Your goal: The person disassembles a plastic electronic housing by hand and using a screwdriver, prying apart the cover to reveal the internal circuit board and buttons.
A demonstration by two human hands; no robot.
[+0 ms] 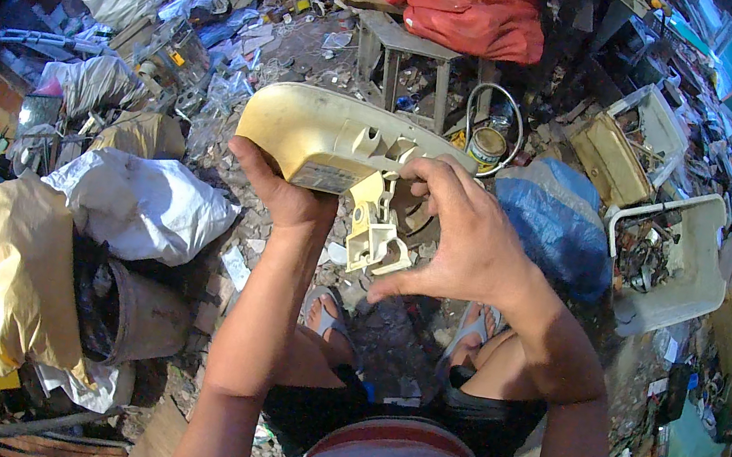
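Note:
In my left hand (282, 193) is a cream plastic housing (315, 128), long and rounded at its left end, with a label panel on its near side. My fingers pass beneath it and the thumb shows at its left. A pale plastic bracket (372, 234) with open cells hangs below the housing's near edge; whether it is joined there I cannot tell. My right hand (468, 234) curves around the bracket's right side. Its fingertips are at the housing's edge, and the thumb stands apart, just under the bracket.
A wooden stool (402, 42) bears a red bundle (472, 10). To the right lie a blue sack (549, 222) and a pale bin (702, 266) of scrap. A white sack (145, 202), a yellow sack (9, 272) and a tipped bucket (143, 314) are at left. Debris litters the ground.

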